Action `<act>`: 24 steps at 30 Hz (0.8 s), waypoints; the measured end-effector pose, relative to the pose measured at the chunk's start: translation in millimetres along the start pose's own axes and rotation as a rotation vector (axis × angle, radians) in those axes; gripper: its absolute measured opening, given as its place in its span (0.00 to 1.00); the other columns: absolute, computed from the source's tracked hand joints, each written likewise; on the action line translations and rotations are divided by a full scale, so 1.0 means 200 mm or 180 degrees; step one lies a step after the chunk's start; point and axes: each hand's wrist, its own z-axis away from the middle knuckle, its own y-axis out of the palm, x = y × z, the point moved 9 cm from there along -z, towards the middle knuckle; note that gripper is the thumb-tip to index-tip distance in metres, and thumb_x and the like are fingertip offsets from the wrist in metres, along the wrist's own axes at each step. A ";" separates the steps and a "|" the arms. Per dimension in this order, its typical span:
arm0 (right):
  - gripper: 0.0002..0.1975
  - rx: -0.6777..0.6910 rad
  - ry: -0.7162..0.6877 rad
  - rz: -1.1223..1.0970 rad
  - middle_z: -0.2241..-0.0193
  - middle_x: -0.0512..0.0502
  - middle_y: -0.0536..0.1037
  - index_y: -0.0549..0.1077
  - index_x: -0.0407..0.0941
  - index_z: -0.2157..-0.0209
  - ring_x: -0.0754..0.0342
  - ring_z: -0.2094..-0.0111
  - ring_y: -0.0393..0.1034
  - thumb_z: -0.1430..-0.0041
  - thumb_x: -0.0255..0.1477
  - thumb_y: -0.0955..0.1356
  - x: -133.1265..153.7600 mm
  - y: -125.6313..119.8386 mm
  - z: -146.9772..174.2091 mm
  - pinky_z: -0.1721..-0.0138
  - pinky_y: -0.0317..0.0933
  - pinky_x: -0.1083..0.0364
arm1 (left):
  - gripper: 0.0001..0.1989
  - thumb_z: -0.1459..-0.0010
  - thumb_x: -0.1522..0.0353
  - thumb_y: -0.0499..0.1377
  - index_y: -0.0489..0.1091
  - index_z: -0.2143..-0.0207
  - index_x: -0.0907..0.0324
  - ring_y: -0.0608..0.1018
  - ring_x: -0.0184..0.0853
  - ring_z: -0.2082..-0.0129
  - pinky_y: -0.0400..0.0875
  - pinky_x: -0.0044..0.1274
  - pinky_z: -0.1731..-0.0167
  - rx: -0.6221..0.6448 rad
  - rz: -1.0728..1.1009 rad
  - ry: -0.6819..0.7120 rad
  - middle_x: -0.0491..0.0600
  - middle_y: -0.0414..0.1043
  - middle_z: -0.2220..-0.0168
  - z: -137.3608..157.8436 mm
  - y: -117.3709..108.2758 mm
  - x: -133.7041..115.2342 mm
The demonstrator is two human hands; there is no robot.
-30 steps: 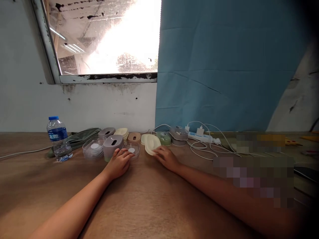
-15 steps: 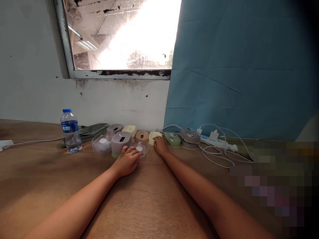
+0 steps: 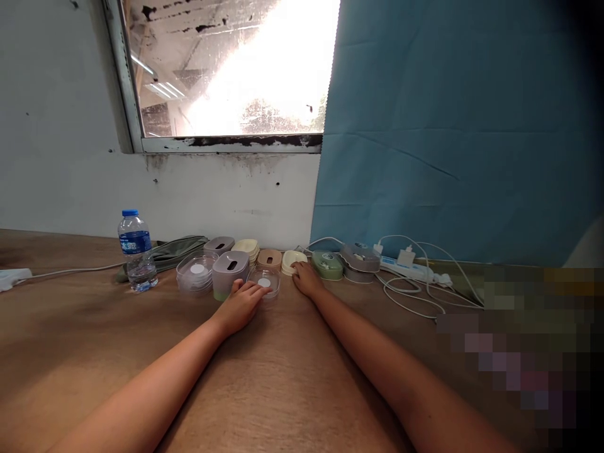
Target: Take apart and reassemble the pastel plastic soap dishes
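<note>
My left hand (image 3: 241, 305) rests on the table with its fingers stretched over the near edge of a clear plastic container (image 3: 270, 281) with a white round label. Just left of those fingers stands a grey-purple box (image 3: 227, 279) with a slot in its top and a green lower part. My right hand (image 3: 307, 279) lies beside a stack of cream lids (image 3: 290, 262), its fingertips on the right edge. Neither hand grips anything. Behind them is a peach box (image 3: 269, 257) with a slot. A green lidded box (image 3: 329, 267) sits right of my right hand.
Stacked clear containers (image 3: 194, 274), a water bottle (image 3: 136, 255) and a dark green pouch (image 3: 179, 250) stand to the left. Further back are a second slotted box (image 3: 219, 244) and cream pieces (image 3: 246, 247). Grey boxes (image 3: 359, 263) and a cabled power strip (image 3: 410, 269) lie right.
The camera view has shifted very slightly. Both hands stay at the same containers, and nothing has been picked up or let go.
</note>
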 end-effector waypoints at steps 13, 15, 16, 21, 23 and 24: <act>0.15 -0.0197 0.0070 0.0312 0.49 0.42 0.64 0.64 0.43 0.50 0.47 0.51 0.63 0.38 0.31 0.63 -0.01 -0.05 0.01 0.52 0.59 0.43 | 0.16 0.38 0.68 0.45 0.60 0.48 0.57 0.67 0.38 0.51 0.50 0.37 0.49 0.0133 0.0139 0.0002 0.52 0.68 0.51 0.00 -0.01 -0.03; 0.18 -0.0242 0.0100 0.0374 0.45 0.41 0.61 0.62 0.43 0.47 0.45 0.46 0.57 0.39 0.29 0.63 -0.03 -0.08 0.03 0.47 0.53 0.41 | 0.16 0.38 0.67 0.45 0.59 0.48 0.56 0.66 0.39 0.50 0.49 0.37 0.48 0.0186 0.0151 0.0019 0.52 0.67 0.50 0.00 -0.01 -0.03; 0.20 -0.0258 0.0123 0.0407 0.44 0.39 0.59 0.60 0.42 0.46 0.44 0.43 0.52 0.39 0.27 0.63 -0.05 -0.09 0.04 0.45 0.49 0.42 | 0.17 0.38 0.66 0.45 0.59 0.48 0.56 0.66 0.39 0.50 0.49 0.38 0.48 0.0206 0.0158 0.0026 0.52 0.66 0.49 0.00 -0.01 -0.04; 0.30 -0.0159 0.0367 0.0547 0.43 0.33 0.59 0.55 0.35 0.43 0.38 0.41 0.46 0.49 0.21 0.63 -0.20 -0.16 0.12 0.43 0.42 0.41 | 0.17 0.37 0.64 0.42 0.58 0.47 0.54 0.65 0.38 0.48 0.48 0.37 0.48 0.0260 0.0193 -0.0004 0.51 0.65 0.48 0.00 -0.03 -0.05; 0.29 -0.0083 0.0346 0.0575 0.45 0.32 0.62 0.57 0.35 0.44 0.37 0.43 0.51 0.50 0.22 0.63 -0.23 -0.18 0.17 0.45 0.44 0.40 | 0.17 0.36 0.64 0.41 0.58 0.47 0.54 0.65 0.38 0.48 0.48 0.36 0.48 0.0252 0.0194 -0.0012 0.50 0.65 0.47 0.00 -0.04 -0.05; 0.29 -0.0061 0.0293 0.0588 0.46 0.32 0.63 0.58 0.35 0.45 0.38 0.44 0.53 0.50 0.23 0.62 -0.23 -0.20 0.19 0.45 0.44 0.41 | 0.17 0.36 0.63 0.41 0.59 0.47 0.54 0.64 0.38 0.48 0.48 0.36 0.48 0.0240 0.0191 -0.0006 0.49 0.65 0.48 0.00 -0.04 -0.05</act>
